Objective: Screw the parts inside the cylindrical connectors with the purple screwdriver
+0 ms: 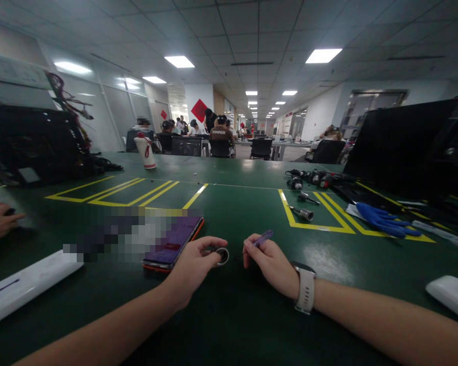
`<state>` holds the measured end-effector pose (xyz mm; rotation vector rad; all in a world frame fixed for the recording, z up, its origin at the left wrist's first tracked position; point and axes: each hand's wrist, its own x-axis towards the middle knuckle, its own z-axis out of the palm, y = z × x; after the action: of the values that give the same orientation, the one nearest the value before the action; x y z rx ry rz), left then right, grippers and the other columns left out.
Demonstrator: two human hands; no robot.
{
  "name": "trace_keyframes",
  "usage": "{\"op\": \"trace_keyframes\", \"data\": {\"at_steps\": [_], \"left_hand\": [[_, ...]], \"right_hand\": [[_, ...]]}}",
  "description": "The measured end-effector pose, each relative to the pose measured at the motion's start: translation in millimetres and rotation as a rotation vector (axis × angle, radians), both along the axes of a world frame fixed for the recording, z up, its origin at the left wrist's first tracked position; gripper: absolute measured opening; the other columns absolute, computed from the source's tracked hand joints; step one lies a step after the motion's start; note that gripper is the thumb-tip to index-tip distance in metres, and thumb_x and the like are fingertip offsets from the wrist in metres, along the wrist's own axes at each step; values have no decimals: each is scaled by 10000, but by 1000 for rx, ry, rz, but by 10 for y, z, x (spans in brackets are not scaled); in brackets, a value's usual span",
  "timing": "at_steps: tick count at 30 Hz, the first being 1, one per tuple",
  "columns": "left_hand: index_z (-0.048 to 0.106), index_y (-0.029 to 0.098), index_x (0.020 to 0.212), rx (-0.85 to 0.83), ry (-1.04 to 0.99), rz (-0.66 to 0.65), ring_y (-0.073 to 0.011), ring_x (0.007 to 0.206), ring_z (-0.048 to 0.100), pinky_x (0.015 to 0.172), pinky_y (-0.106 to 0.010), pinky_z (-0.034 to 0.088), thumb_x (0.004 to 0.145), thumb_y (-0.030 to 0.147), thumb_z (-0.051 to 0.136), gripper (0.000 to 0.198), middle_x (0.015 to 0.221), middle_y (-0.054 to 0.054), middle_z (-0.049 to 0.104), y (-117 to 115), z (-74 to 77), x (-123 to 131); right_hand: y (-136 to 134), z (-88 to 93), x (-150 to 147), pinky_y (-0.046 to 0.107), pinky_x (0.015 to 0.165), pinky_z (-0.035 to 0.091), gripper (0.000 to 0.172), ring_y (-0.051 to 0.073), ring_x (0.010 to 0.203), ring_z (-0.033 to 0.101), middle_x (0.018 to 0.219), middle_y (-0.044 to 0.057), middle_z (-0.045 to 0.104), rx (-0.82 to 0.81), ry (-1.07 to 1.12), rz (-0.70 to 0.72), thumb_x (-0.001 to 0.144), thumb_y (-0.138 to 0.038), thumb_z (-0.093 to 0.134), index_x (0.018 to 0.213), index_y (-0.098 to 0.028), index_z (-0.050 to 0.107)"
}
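Note:
At the middle of the green table, my left hand [198, 262] is closed around a small round metal part [223, 256], its ringed end facing right. My right hand [269, 262], with a pale-strapped watch on the wrist, grips a screwdriver [265, 237] by its translucent purple handle. The screwdriver's thin shaft points left toward the metal part; its tip is too dark to make out, so I cannot tell whether they touch. Just left of my left hand lies a phone [179, 239] in an orange-edged case.
Metal tool pieces [302, 213] lie inside yellow tape lines at right, near blue gloves [383, 219]. Dark monitors [412, 147] stand beyond. A white device [30, 284] lies at left, near another person's hand [0, 221]. A cup [145, 151] stands farther back.

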<state>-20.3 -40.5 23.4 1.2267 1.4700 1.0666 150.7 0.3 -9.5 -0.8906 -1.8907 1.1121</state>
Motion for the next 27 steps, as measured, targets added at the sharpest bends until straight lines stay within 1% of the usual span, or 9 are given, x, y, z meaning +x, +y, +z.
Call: {"op": "trace_keyframes", "data": {"at_steps": [5, 10, 15, 18, 20, 23, 25, 27], "left_hand": [[667, 121, 939, 6, -7, -2, -220, 839, 655, 751, -318, 506, 651, 169, 616, 296, 882, -88, 715, -3, -2, 2], [673, 125, 919, -3, -5, 14, -215, 822, 656, 743, -309, 504, 619, 141, 619, 306, 866, -79, 717, -2, -3, 14], [662, 118, 942, -15, -29, 13, -222, 843, 655, 780, -328, 504, 628, 142, 622, 318, 874, -87, 714, -2, 1, 13], [650, 122, 964, -43, -84, 15, -224, 867, 657, 817, -335, 504, 629, 143, 624, 337, 865, -83, 713, 0, 16, -1], [644, 125, 970, -58, -110, 17, -223, 880, 656, 838, -336, 501, 633, 138, 618, 338, 862, -82, 711, 3, 25, -11], [629, 128, 988, -49, -143, 34, -223, 912, 648, 837, -330, 506, 628, 118, 624, 360, 934, -95, 697, 15, 25, -24], [624, 126, 975, -31, -159, 50, -225, 918, 643, 812, -323, 516, 614, 109, 642, 362, 968, -100, 685, 25, 16, -30], [630, 125, 937, -13, -155, 56, -225, 896, 644, 777, -318, 524, 602, 111, 658, 337, 947, -96, 684, 33, 2, -33]], "right_hand": [[-7, 3, 1, 260, 621, 408, 300, 123, 589, 526, 581, -18, 547, 32, -27, 5, 923, -348, 372, 740, -164, 522], [4, -18, 1, 254, 607, 399, 301, 121, 586, 515, 585, -18, 547, 79, -60, 19, 918, -332, 388, 722, -162, 541], [1, -22, -4, 260, 627, 412, 237, 138, 674, 547, 706, 9, 589, 123, -61, -5, 889, -308, 452, 760, -160, 585], [-9, -17, 3, 271, 664, 424, 250, 144, 713, 558, 742, 19, 599, 157, -24, -46, 898, -305, 438, 768, -160, 594], [-24, -4, 18, 279, 687, 428, 253, 148, 736, 557, 754, 23, 595, 213, 30, -87, 902, -304, 432, 767, -163, 593], [-70, 36, 58, 292, 690, 436, 229, 155, 746, 546, 770, 31, 583, 340, 101, -109, 907, -287, 419, 799, -177, 588], [-112, 65, 87, 310, 701, 444, 199, 163, 765, 542, 806, 42, 584, 451, 123, -46, 905, -270, 412, 855, -187, 586], [-150, 82, 104, 332, 736, 450, 167, 174, 811, 543, 852, 53, 594, 551, 114, 65, 890, -245, 425, 912, -194, 583]]}}
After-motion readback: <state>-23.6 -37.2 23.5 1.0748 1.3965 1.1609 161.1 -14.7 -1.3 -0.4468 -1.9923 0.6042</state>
